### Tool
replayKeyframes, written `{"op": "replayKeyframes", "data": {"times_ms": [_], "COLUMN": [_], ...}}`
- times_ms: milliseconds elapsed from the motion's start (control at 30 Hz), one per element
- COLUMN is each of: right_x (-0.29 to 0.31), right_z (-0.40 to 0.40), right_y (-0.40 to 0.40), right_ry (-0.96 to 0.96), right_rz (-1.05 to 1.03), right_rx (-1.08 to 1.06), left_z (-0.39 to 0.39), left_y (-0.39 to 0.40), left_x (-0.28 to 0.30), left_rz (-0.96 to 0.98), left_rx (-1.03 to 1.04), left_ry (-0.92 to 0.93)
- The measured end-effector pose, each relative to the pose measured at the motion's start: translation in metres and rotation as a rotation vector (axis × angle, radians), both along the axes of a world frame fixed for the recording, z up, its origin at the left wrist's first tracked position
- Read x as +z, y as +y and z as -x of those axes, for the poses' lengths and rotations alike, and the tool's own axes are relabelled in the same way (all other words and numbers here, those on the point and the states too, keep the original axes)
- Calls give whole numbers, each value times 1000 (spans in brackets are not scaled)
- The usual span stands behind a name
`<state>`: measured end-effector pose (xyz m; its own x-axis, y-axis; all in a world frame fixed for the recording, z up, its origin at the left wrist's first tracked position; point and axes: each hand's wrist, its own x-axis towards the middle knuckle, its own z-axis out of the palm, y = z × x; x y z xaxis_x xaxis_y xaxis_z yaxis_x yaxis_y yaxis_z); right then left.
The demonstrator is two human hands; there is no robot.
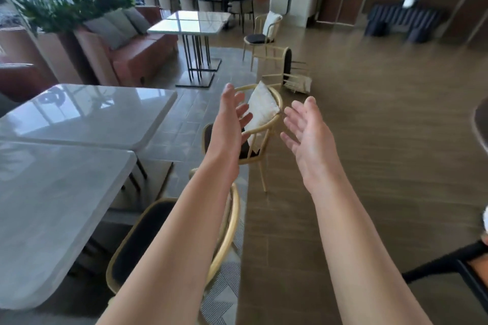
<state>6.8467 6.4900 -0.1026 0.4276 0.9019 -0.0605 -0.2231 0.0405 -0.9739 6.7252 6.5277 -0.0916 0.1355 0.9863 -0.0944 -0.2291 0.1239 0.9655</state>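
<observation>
Both my arms reach forward at mid-frame. My left hand is held edge-up with fingers straight and holds nothing. My right hand faces it, palm inward, fingers spread and empty. Between and beyond them stands a gold-framed chair with a dark seat and a white cushion leaning on its backrest. Neither hand touches the chair. A second gold chair with a dark seat sits below my left forearm, tucked at the table.
Two grey marble-topped tables stand at the left. Farther off, one gold chair lies tipped over on the brown floor and another stands upright. A red sofa, plants and more tables fill the back left. A dark frame shows at lower right.
</observation>
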Motion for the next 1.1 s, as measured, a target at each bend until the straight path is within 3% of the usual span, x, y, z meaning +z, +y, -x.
{"op": "replayKeyframes", "data": {"times_ms": [267, 467, 833, 1100], "right_x": [13, 22, 24, 11], "right_z": [-60, -149, -309, -387], "right_y": [9, 29, 87, 153], "right_ry": [28, 2, 6, 11], "right_rz": [-4, -69, -72, -47], "right_rx": [-71, -88, -85, -146], "left_z": [-70, -156, -307, -392], "left_y": [16, 39, 101, 172], "left_x": [22, 28, 28, 16], "left_rz": [-31, -73, -69, -42], "left_rx": [-67, -116, -54, -127], "left_ry": [-1, -7, -47, -34]}}
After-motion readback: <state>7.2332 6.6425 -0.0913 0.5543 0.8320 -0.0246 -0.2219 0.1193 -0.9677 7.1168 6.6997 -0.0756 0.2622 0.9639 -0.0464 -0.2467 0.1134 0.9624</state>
